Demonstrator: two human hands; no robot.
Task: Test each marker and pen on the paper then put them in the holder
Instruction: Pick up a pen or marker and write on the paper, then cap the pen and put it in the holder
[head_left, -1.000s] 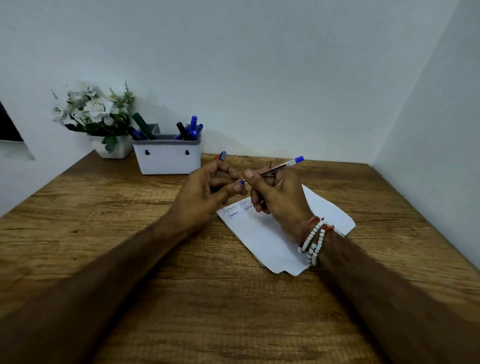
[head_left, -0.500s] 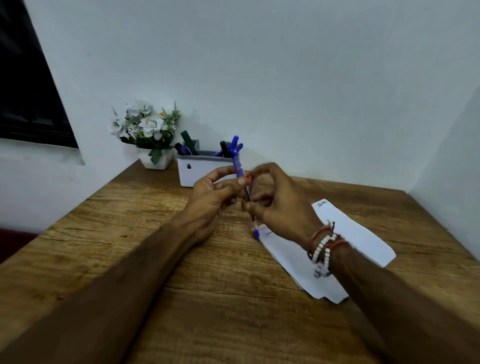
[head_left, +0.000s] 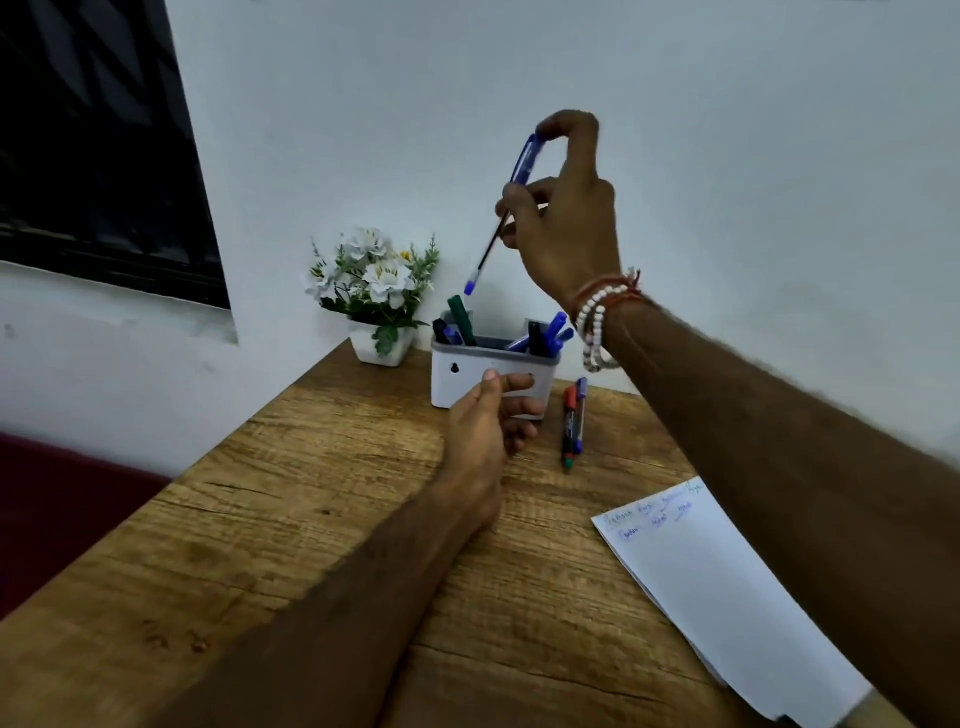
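- My right hand (head_left: 563, 228) is raised well above the holder (head_left: 491, 376), wrist bent, beaded bracelets (head_left: 597, 332) at the cuff of the arm.
- Right grip: thumb and fingers pinch the blue pen (head_left: 506, 205) along its barrel, forefinger curled over the capped top end. Pen hangs steeply tilted, lower blue end pointing down toward the holder, clear of it.
- My left hand (head_left: 485, 431) reaches forward low over the table (head_left: 311, 519); thumb lies on the holder's front face, fingers curl at its lower right corner. Left grip rests on the holder's corner.
- Holder: white rectangular box, grey rim, small keyhole slot in front. Several blue, black and green markers stand slanted inside.
- Two markers (head_left: 573, 423) lie side by side on the table just right of the holder, one red-capped, one blue-capped.
- Paper (head_left: 727, 597): white sheet, near right, faint blue scribbles along its far edge.
- Table: wood grain, matte, brown.
- White flowers in a white pot (head_left: 382, 351) stand beside the holder, against the wall.
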